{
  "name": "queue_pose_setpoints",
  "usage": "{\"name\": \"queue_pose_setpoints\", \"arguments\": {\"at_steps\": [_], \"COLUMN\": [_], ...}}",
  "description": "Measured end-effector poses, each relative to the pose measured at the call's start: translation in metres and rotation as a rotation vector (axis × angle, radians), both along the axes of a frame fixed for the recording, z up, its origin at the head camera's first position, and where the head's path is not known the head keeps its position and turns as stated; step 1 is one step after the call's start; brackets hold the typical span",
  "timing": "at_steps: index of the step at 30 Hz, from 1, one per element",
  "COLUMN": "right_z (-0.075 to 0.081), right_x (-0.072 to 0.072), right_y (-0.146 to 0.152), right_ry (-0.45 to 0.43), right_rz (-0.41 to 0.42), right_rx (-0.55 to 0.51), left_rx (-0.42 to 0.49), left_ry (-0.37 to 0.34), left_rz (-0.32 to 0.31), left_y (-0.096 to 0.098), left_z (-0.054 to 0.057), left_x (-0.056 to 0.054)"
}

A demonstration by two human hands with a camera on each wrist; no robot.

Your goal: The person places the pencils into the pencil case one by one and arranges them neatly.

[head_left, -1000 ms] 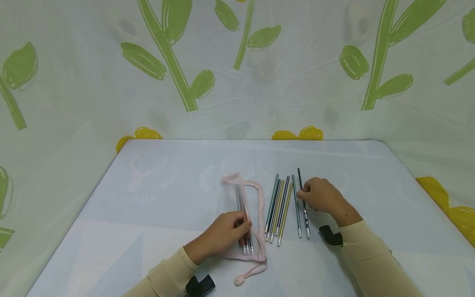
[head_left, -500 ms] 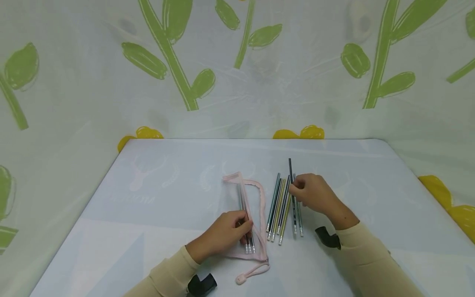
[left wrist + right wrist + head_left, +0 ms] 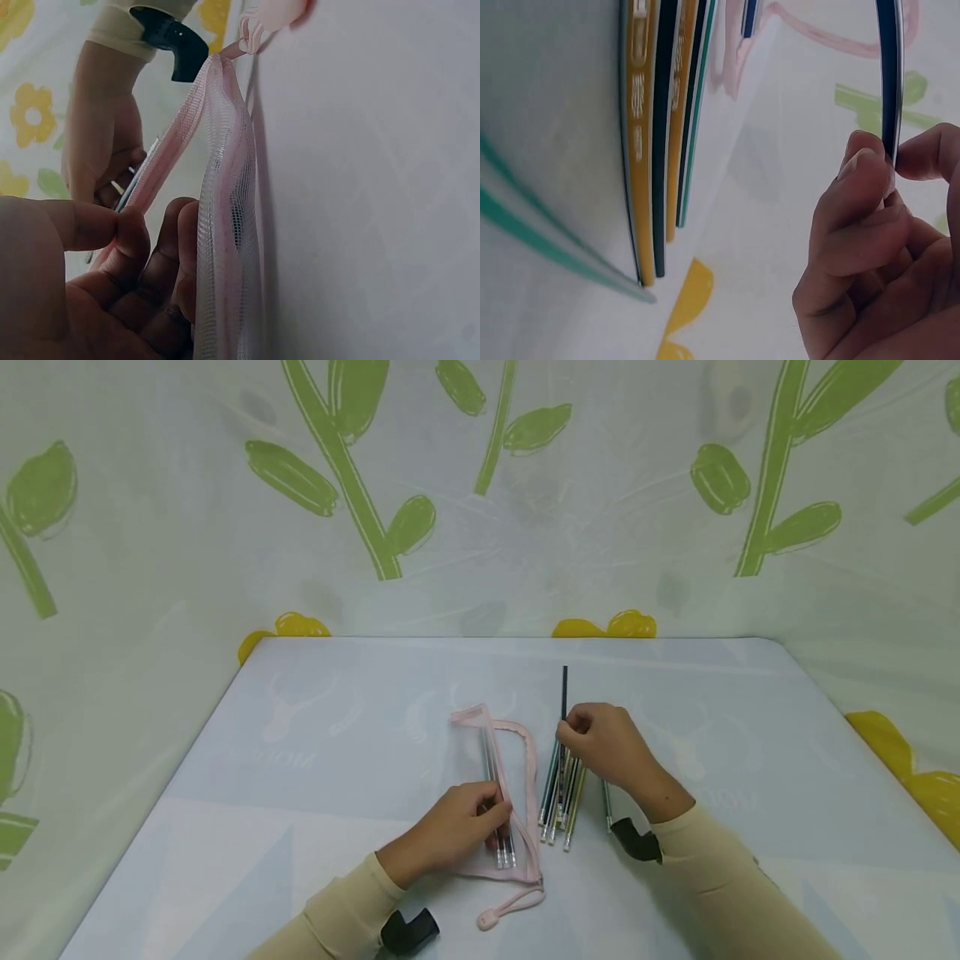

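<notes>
My left hand (image 3: 450, 827) pinches the edge of a pink mesh pencil case (image 3: 531, 852); the left wrist view shows thumb and forefinger on the zipper edge (image 3: 178, 146), holding it away from the other side. Several pencils (image 3: 501, 853) with silver ends lie within the case. My right hand (image 3: 613, 750) pinches a dark pencil (image 3: 565, 687) between thumb and fingers, above a row of pencils. That row of yellow, dark and green pencils (image 3: 573, 818) lies right of the case, partly hidden by the hand. Another green pencil (image 3: 607, 808) lies apart, farther right.
A pink zipper cord with a round end (image 3: 489, 919) trails from the case's near corner. The pale table (image 3: 247, 860) carries faint printed figures. Behind it hangs a white cloth (image 3: 615, 535) with green leaves and yellow flowers.
My right hand has moved left with the dark pencil, from beside the lone green pencil to over the row. The left hand and the case stay nearly in place.
</notes>
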State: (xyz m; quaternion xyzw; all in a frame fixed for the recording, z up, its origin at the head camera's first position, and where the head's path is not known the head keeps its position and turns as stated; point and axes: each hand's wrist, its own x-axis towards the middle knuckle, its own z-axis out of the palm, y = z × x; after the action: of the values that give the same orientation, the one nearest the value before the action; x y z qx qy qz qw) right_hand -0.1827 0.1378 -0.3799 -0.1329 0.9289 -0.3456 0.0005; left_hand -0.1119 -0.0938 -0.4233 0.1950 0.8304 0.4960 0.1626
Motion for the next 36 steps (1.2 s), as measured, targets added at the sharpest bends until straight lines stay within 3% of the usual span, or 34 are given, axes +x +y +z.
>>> {"name": "queue_pose_setpoints", "arguments": {"at_steps": [18,36], "right_z": [-0.012,-0.021], "right_x": [0.003,0.007], "right_y": [-0.037,-0.048], "right_ry": [-0.022,-0.112], "right_rz": [0.025,0.113], "right_rx": [0.042,0.104], "left_rx": [0.013,0.031], "left_ry": [-0.019,-0.011], "left_rz": [-0.003,-0.01], "left_y": [-0.001,-0.001], "left_z": [0.0,-0.002], "left_x": [0.0,-0.001]}}
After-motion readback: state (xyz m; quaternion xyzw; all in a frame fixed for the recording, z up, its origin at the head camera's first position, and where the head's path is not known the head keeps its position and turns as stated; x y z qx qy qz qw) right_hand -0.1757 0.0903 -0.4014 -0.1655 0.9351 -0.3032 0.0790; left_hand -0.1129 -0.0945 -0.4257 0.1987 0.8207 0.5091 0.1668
